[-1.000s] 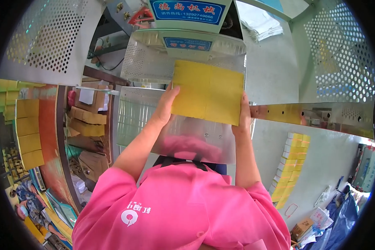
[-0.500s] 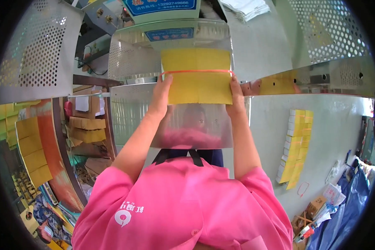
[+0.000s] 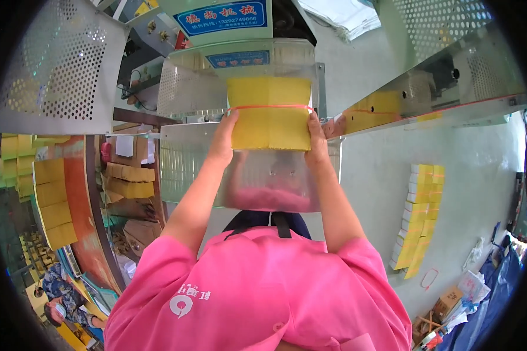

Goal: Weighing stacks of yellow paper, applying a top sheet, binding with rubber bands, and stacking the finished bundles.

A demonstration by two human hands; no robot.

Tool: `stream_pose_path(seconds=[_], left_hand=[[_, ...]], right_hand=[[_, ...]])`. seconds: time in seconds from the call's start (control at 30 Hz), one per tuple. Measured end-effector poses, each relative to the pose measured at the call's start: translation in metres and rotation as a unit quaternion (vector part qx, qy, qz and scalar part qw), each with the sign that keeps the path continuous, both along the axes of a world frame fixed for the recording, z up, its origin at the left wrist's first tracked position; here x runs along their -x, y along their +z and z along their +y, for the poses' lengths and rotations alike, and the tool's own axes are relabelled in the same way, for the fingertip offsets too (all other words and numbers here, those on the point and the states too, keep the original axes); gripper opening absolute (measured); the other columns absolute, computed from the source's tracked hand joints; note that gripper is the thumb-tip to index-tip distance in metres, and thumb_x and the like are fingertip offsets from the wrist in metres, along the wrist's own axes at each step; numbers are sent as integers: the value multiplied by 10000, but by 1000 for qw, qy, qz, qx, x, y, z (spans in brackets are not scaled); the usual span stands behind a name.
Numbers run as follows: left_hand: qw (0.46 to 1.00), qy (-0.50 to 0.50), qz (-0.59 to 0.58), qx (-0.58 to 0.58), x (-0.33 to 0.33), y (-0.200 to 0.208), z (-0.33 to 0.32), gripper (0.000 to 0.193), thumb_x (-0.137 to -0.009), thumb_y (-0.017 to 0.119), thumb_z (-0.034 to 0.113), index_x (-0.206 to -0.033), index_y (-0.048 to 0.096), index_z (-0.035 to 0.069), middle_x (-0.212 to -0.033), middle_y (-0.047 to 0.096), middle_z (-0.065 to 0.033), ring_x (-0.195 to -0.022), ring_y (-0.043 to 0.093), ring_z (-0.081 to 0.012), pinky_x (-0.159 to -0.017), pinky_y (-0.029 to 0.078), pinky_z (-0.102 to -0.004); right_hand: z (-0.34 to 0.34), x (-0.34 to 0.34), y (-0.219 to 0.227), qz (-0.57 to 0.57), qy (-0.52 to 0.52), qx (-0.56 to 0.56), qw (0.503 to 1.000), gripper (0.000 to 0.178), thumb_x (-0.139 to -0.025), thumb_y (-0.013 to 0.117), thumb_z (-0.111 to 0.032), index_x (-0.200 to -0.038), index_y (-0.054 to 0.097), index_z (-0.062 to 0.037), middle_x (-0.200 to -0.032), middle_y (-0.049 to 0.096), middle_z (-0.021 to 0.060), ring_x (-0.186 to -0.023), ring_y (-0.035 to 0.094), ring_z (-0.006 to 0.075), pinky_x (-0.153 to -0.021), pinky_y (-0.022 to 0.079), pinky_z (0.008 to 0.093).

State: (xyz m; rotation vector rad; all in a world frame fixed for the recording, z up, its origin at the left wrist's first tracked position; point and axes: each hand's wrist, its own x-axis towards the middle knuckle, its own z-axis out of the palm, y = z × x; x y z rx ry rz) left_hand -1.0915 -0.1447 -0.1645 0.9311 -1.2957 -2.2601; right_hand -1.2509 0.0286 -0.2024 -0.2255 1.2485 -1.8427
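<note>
A bundle of yellow paper sheets (image 3: 270, 130) is held between my two hands, its broad face up. Around its middle, a thin red band (image 3: 269, 106) runs from side to side. My left hand (image 3: 222, 139) grips the left side, with the thumb along the edge. On the right side, my right hand (image 3: 317, 140) holds the bundle the same way. Below it lies a shiny metal plate (image 3: 263, 193) of a machine, which mirrors the pink shirt. The fingers under the bundle are hidden.
A metal rail (image 3: 416, 96) slants off to the right. Banded yellow stacks (image 3: 418, 219) lie in a row on the floor at right. Perforated metal panels (image 3: 70, 70) stand at far left and far right. At lower left, a person (image 3: 64, 298) is near a reddish board (image 3: 85, 216).
My view has turned a little, so the rail slants more steeply and the surroundings shift. Both hands keep hold of the bundle, which sits slightly left and lower in view.
</note>
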Motion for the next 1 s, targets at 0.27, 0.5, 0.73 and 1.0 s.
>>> stream_pose_path(seconds=[0.27,0.5,0.73,1.0], left_hand=[[1000,2,5,28,-1,6,-2,563,-955,558,455,-1341,513,47,-1299,569,-56,-1211,514,-159,-1023,382,-324],[995,100,12,-20,-45,-3,8,516,-1005,476,400,-1360,500,26,-1292,584,-83,-1209,536,-200,-1040,400,-367],[974,153,23,-167,-155,-10,-13,333,-976,523,280,-1171,631,32,-1091,666,-57,-994,632,-166,-888,493,-327],[986,70,-120,90,-161,-26,-27,207,-962,555,149,-1053,685,16,-876,668,-8,-763,589,-63,-670,478,-238]], right_hand=[[-4,-4,-14,24,-58,7,998,598,-1000,480,-479,-1430,424,-68,-1372,501,55,-1275,445,176,-1069,340,321],[-7,-33,20,-91,-61,30,993,549,-1031,441,-410,-1412,437,-16,-1371,514,82,-1259,484,205,-1065,364,334],[2,-130,21,268,-62,-50,960,474,-1045,344,-235,-1424,428,39,-1381,515,103,-1253,482,172,-1060,362,305],[10,-153,32,240,-72,-202,947,388,-1012,396,-177,-1324,545,-2,-1230,631,166,-1104,608,216,-961,444,312]])
